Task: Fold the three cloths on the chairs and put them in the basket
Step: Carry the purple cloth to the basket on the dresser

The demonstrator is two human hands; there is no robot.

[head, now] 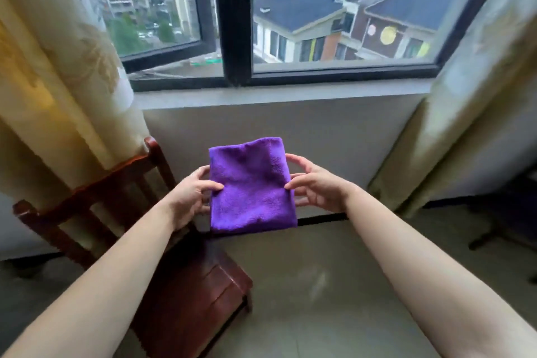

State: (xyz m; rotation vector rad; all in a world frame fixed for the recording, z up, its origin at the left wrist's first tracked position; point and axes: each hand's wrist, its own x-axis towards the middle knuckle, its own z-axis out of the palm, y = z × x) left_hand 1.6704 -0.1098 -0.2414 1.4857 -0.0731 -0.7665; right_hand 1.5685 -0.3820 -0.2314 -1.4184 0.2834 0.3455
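Observation:
A purple cloth, folded into a small rectangle, hangs in the air in front of me at mid-frame. My left hand pinches its left edge between thumb and fingers. My right hand pinches its right edge the same way. A dark red wooden chair stands below and to the left, its seat bare. No basket and no other cloths show in this view.
A window with a dark frame and a grey sill fills the wall ahead. Cream curtains hang at both sides. The legs of dark furniture stand at the right on the pale tiled floor.

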